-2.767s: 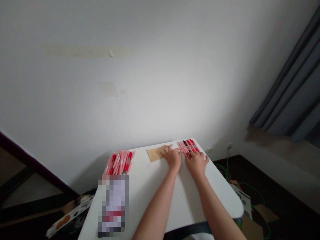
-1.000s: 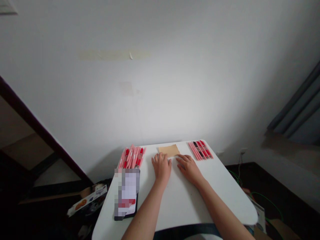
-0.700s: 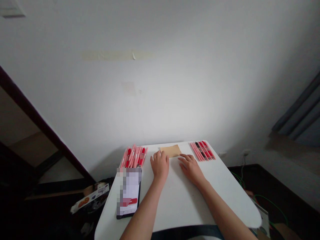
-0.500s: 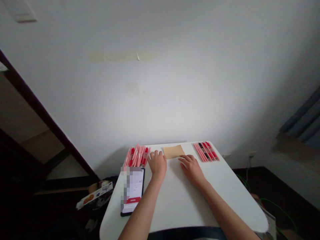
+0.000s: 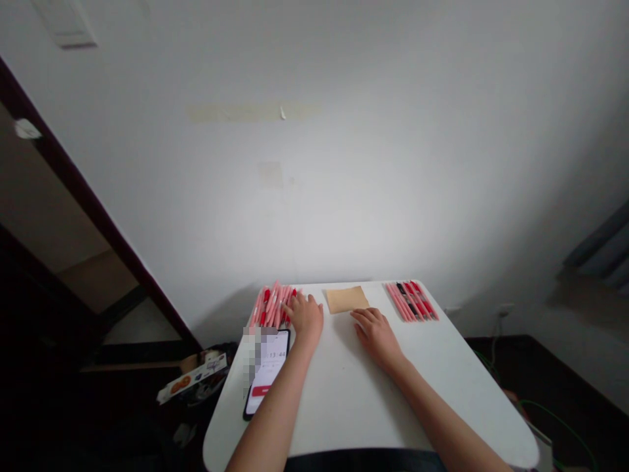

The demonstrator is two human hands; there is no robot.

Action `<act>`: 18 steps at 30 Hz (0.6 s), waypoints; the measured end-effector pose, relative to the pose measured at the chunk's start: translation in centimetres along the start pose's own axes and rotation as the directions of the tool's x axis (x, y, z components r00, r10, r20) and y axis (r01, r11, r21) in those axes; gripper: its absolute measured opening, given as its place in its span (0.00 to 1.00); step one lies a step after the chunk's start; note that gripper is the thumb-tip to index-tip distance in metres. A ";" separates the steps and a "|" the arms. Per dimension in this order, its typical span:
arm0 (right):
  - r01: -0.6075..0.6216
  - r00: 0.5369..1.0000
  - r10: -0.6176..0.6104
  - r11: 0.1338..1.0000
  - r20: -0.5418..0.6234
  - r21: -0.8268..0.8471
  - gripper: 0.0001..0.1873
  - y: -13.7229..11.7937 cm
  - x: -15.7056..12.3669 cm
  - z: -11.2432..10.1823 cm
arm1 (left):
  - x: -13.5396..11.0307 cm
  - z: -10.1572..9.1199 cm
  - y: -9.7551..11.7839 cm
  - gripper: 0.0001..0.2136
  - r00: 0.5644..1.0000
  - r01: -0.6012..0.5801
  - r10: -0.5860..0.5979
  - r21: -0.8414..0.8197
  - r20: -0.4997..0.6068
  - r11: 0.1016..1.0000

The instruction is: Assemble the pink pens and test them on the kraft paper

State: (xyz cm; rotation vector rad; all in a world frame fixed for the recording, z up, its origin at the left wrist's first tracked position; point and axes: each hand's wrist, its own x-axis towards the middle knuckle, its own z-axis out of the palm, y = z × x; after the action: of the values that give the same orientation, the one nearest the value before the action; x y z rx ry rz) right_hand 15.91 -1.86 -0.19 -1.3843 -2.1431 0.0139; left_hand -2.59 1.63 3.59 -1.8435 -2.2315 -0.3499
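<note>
The loose heap of pink and red pens [image 5: 269, 307] lies at the far left corner of the white table [image 5: 339, 406], the left hand [image 5: 305, 318] spread open at its edge; whether they touch, I can't tell. The right hand [image 5: 379, 337], loosely open, is beside the brown paper [image 5: 346, 299], near a neat pen row [image 5: 411, 301].

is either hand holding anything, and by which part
Nothing is visibly held. The left hand is spread at the pen pile's edge; the right hand is near the tan paper.
</note>
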 end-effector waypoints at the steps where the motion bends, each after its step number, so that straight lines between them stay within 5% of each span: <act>1: -0.001 1.000 0.001 1.000 0.001 0.005 0.19 0.0 0.0 0.0 | 0.0 0.1 0.0 0.18 1.000 0.000 0.000 0.003 -0.002 1.000; 18: 0.006 0.998 -0.002 0.998 -0.067 0.061 0.17 0.6 -0.1 0.4 | 0.0 0.8 0.7 0.17 0.999 -0.038 0.038 -0.013 -0.026 0.999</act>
State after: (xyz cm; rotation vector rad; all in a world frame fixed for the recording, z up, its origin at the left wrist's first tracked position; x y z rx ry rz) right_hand 16.30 -1.57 -0.76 -1.3267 -2.0739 0.0310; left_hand -1.94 2.02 2.83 -1.8748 -2.1797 -0.3807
